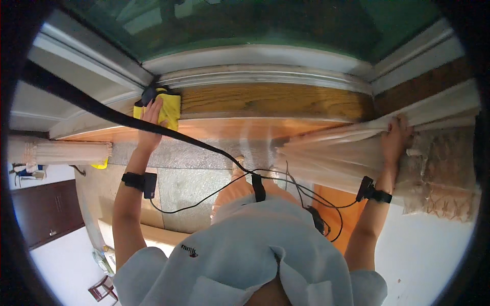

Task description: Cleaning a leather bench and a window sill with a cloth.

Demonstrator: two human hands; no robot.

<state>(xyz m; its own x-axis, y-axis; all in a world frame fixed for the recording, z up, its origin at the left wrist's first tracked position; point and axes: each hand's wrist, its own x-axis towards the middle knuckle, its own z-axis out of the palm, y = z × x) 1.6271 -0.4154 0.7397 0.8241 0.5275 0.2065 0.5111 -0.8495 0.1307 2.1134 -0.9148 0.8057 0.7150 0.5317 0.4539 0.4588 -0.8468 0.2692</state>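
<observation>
My left hand [152, 116] lies on a yellow cloth with a dark grey side [170, 109], at the left end of a wood-grain window sill [268, 101]. The cloth hangs a little over the sill's front edge, and its dark part bunches up against the corner of the window frame. Off to the right, my right hand [396, 134] grips the folds of a pale beige curtain [337, 153], which is drawn sideways below the sill's right end. Some of the fingers there are hidden by the fabric.
Behind the sill runs a white window frame [264, 74] with dark green glass [260, 26]. A black strap [183, 139] and thin cables cross the view before me. Another curtain [69, 153] hangs at left. Beyond are a dark door [46, 210] and a wooden chair [102, 289].
</observation>
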